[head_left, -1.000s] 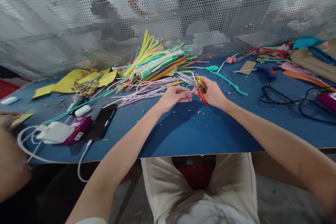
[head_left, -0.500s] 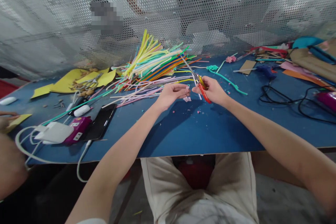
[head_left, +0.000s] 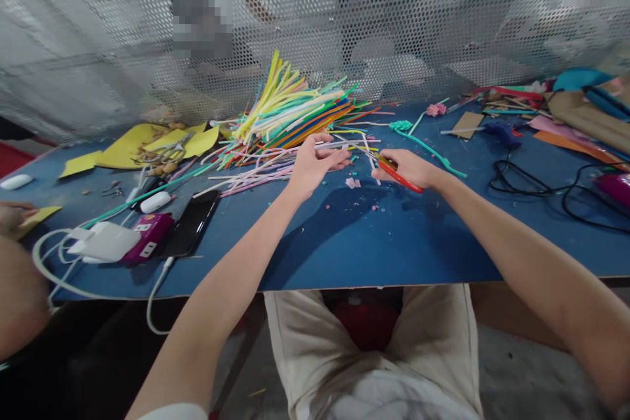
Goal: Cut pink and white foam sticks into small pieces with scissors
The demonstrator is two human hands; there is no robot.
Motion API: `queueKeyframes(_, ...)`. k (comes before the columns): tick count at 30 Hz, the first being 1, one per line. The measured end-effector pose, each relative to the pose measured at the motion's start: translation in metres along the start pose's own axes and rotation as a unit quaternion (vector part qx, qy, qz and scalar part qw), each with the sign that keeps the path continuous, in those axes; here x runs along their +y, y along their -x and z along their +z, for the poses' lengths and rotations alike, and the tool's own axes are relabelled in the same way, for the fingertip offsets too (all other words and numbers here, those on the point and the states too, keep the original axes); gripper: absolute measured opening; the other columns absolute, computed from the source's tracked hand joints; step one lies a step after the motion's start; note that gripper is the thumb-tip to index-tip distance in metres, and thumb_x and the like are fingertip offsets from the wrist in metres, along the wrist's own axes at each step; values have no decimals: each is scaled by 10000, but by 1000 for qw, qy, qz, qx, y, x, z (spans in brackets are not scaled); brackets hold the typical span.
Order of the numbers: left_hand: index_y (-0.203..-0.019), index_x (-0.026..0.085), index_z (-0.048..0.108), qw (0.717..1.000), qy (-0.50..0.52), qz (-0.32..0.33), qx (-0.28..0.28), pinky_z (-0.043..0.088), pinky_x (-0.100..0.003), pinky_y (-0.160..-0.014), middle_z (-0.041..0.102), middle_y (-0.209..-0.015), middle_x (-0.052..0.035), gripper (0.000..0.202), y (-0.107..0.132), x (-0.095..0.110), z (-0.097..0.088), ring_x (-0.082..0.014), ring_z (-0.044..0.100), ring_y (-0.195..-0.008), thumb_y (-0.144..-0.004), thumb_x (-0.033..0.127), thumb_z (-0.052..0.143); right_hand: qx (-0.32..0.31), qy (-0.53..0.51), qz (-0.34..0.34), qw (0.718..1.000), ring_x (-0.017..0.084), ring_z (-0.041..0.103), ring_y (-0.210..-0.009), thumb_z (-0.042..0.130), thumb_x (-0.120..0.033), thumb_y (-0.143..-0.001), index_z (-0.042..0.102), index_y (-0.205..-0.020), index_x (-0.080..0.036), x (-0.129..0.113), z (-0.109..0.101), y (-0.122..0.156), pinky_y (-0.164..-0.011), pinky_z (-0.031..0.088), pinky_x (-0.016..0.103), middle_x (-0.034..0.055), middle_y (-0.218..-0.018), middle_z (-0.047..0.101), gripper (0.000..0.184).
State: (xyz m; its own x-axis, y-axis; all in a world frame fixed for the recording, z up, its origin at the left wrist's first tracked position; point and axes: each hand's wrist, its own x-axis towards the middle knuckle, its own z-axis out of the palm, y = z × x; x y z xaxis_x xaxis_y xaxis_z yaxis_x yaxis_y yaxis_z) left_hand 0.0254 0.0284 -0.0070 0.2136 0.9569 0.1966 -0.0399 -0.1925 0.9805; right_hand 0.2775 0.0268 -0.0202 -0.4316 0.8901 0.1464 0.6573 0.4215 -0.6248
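My right hand (head_left: 406, 169) is closed around scissors (head_left: 401, 177) with red and yellow handles; their blades point left toward my left hand. A pale pipe cleaner (head_left: 367, 143) runs up past my right fingertips; whether they hold it, I cannot tell. My left hand (head_left: 315, 161) reaches over the lilac pipe cleaners (head_left: 256, 174), thumb and index finger closing on a pale lilac pipe cleaner (head_left: 352, 144). Small pink offcuts (head_left: 353, 182) lie on the blue table just below the hands.
A large bundle of coloured pipe cleaners (head_left: 295, 111) lies behind my hands. To the left are a phone (head_left: 191, 226), a white charger (head_left: 105, 241) and yellow paper (head_left: 118, 147). A glue gun (head_left: 502, 134) with black cable lies right. Another person's arm (head_left: 20, 275) rests at far left.
My left hand has shifted up and slightly left onto the lilac pipe cleaners. The pink pieces beneath its fingers now lie on the table. The scissors have swung from pointing up-left to nearly flat leftward.
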Motion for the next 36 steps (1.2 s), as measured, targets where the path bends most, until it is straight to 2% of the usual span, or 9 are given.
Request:
queueKeyframes(5, -1269, 188, 506, 999, -41, 23, -24, 580, -324, -759, 758, -854, -48, 630, 3, 2, 1, -191, 740, -776, -744, 317, 829, -61, -42, -6, 997, 136, 406, -612, 678, -702, -786, 519, -782, -218, -5, 0, 3, -571, 328, 304, -15, -706, 476, 510)
queueKeyframes(13, -1239, 172, 574, 996, -66, 31, -57, 575, -338, -794, 744, -805, -35, 557, 6, 6, 2, -164, 703, -714, -748, 272, 817, -77, -61, -16, 995, 136, 402, -622, 709, -682, -767, 495, -784, -217, -13, -1, 6, -579, 313, 306, -22, -702, 450, 511)
queueKeyframes(16, -1368, 191, 500, 997, -58, 19, -38, 578, -343, -805, 748, -830, -31, 715, 8, 11, 4, -167, 701, -714, -734, 241, 825, -81, -77, -26, 993, 142, 400, -630, 719, -672, -763, 511, -802, -219, -12, -1, 6, -579, 308, 311, -14, -710, 469, 500)
queueKeyframes(20, -1511, 225, 358, 999, -51, 6, -13, 571, -329, -781, 765, -967, -63, 909, 11, 16, 6, -158, 702, -713, -730, 197, 823, -78, -82, -39, 993, 144, 390, -640, 697, -673, -783, 517, -824, -219, -12, 0, 7, -585, 317, 315, -11, -728, 463, 491)
queueKeyframes(25, -1515, 221, 380, 999, -40, -5, -5, 568, -321, -770, 756, -1081, -93, 880, 12, 21, 8, -152, 703, -725, -744, 163, 801, -83, -85, -32, 992, 145, 395, -645, 676, -714, -774, 502, -816, -217, -17, -1, 8, -585, 323, 316, -12, -722, 459, 528)
queueKeyframes(36, -1496, 202, 400, 998, -56, 11, -9, 565, -299, -766, 759, -1048, -88, 847, 14, 23, 8, -146, 703, -720, -748, 182, 798, -83, -99, -35, 991, 142, 387, -661, 675, -744, -757, 496, -843, -219, -16, 1, 8, -590, 342, 303, -12, -756, 455, 562)
